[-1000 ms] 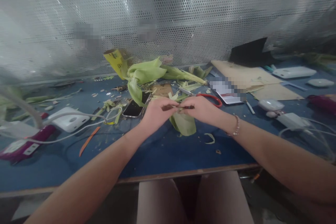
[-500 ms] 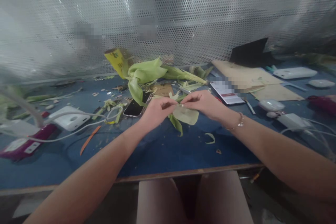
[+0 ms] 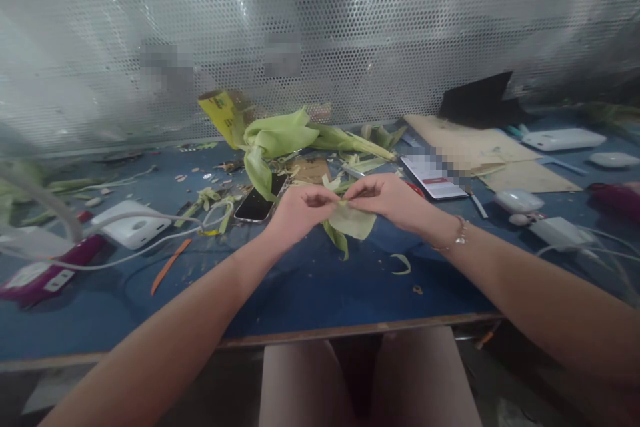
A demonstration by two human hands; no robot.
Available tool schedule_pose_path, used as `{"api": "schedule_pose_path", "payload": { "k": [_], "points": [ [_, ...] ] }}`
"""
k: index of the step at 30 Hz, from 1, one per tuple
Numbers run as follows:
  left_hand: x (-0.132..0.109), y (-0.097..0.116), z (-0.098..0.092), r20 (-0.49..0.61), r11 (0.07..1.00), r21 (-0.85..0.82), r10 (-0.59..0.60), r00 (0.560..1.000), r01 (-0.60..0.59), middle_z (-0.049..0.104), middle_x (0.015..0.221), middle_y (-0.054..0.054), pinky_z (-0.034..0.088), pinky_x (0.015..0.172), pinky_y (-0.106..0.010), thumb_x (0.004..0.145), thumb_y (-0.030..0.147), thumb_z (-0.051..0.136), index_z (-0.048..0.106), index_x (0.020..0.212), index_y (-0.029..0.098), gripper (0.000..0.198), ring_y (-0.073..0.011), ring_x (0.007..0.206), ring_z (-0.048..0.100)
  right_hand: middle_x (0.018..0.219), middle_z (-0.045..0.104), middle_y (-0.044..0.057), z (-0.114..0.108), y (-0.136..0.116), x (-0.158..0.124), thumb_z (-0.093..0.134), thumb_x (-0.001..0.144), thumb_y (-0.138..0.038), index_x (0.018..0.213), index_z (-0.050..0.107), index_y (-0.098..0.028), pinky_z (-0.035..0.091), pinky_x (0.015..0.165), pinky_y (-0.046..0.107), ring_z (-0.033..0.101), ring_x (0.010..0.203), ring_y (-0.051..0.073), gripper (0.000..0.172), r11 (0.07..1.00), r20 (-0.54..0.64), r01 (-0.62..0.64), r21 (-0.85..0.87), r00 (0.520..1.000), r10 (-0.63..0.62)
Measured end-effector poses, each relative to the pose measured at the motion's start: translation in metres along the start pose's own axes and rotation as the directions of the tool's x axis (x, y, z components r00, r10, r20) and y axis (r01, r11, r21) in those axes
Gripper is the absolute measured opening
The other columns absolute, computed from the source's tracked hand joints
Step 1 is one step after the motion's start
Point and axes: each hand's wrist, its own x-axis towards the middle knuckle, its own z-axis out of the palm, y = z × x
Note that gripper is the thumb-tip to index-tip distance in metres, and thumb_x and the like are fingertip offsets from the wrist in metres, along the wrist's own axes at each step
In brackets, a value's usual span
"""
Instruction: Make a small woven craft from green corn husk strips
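A pale green piece of corn husk [image 3: 354, 221] hangs between my hands in the middle of the table. The fingertips of my left hand [image 3: 306, 208] pinch its upper edge from the left. My right hand [image 3: 383, 199] pinches it from the other side, with thumb and fingers together almost touching the left ones. Below the left fingertips droops a darker green strip of husk [image 3: 337, 240]. Just behind the hands lies a larger bundle of green husk leaves [image 3: 280, 137] with a stalk pointing right. The exact spot gripped is partly hidden by my fingers.
A dark phone [image 3: 257, 203] lies left of my hands, and a lit phone [image 3: 433, 177] to the right. White chargers [image 3: 131, 223], cables and an orange strip [image 3: 171, 265] are on the left. Brown paper [image 3: 465, 143] lies back right, before a perforated metal panel [image 3: 330, 27].
Both hands keep their pinch in nearly the same place. The fingertips have shifted slightly along the husk's top edge, and its hanging part has changed shape a little.
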Motion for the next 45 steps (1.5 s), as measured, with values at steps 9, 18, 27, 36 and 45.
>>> {"api": "schedule_pose_path", "payload": {
  "k": [9,18,27,36,45],
  "points": [
    [-0.002,0.001,0.0,-0.01,0.994,0.086,0.066,0.998,-0.065,0.069,0.07,-0.002,0.048,0.06,-0.022,0.067,0.02,0.067,0.068,0.075,0.016,0.01,-0.0111,0.063,0.061,0.08,0.071,0.003,0.004,0.002,-0.006,0.062,0.074,-0.021,0.083,0.068,-0.017,0.05,0.062,0.025,0.064,0.07,0.013,0.012,0.957,-0.009,0.198,-0.211,0.979,-0.204],
    [-0.004,0.001,-0.003,-0.038,0.917,0.179,0.369,0.929,-0.357,0.071,0.071,-0.004,0.048,0.057,-0.023,0.074,0.021,0.063,0.072,0.075,0.017,0.01,-0.0123,0.063,0.062,0.07,0.067,0.001,0.003,-0.009,-0.006,0.073,0.066,-0.028,0.073,0.067,-0.016,0.049,0.059,0.024,0.06,0.063,0.011,0.015,0.994,-0.018,0.078,0.074,0.997,-0.077],
    [-0.003,0.007,-0.006,0.019,0.795,0.292,0.55,0.835,-0.531,0.073,0.072,-0.003,0.054,0.069,-0.027,0.073,0.015,0.065,0.071,0.065,0.021,0.011,-0.0154,0.072,0.068,0.068,0.066,0.0,-0.001,-0.007,-0.002,0.079,0.06,-0.03,0.076,0.071,-0.016,0.051,0.06,0.025,0.061,0.062,0.01,0.023,0.916,0.138,-0.226,0.331,0.972,0.19],
    [-0.005,0.014,-0.002,0.039,0.984,0.125,0.125,0.991,-0.129,0.072,0.077,-0.004,0.053,0.065,-0.027,0.062,0.015,0.072,0.072,0.059,0.021,0.006,-0.0153,0.069,0.066,0.058,0.066,0.001,-0.006,0.002,-0.001,0.077,0.058,-0.021,0.072,0.076,-0.017,0.041,0.047,0.023,0.048,0.047,0.007,0.015,0.962,0.124,-0.187,0.201,0.979,0.164],
    [0.0,0.005,-0.003,0.058,0.992,-0.094,-0.078,0.995,0.083,0.068,0.069,-0.003,0.05,0.061,-0.025,0.059,0.021,0.076,0.069,0.072,0.015,0.016,-0.0129,0.063,0.062,0.064,0.068,0.002,-0.001,-0.002,0.0,0.075,0.055,-0.018,0.068,0.075,-0.016,0.041,0.053,0.025,0.053,0.055,0.01,0.014,0.982,0.015,-0.13,0.14,0.991,0.13]
  ]
}}
